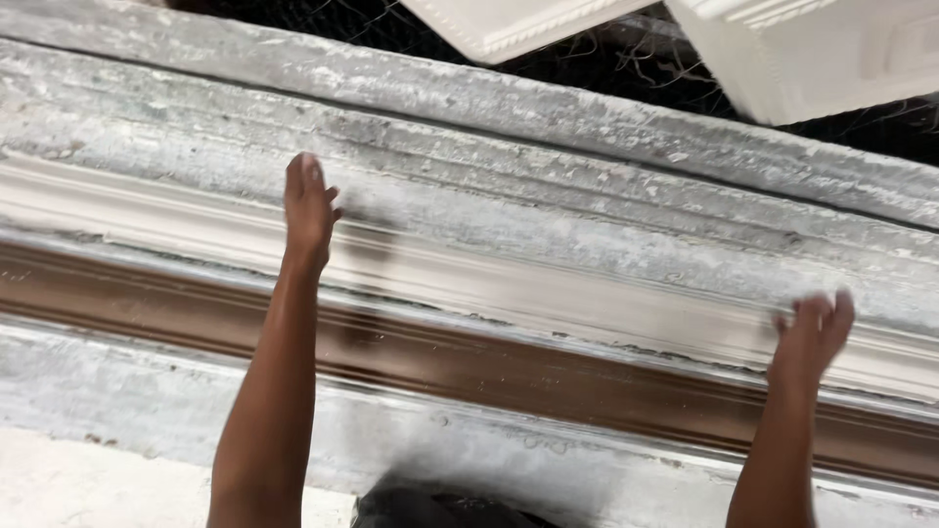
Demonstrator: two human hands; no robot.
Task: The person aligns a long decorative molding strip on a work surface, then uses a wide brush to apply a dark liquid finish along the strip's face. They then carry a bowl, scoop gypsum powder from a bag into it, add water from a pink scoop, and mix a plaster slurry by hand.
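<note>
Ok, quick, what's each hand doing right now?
Left hand: open, flat over the white plaster cornice strip, holding nothing.
Right hand: blurred, fingers partly curled at the same strip; grip cannot be told.

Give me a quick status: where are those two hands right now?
Left hand open, on the white moulding strip. Right hand blurred, at the same strip. Brown channel alongside, nothing in between.

Both arms outstretched (fingers (311,176) loose)
</note>
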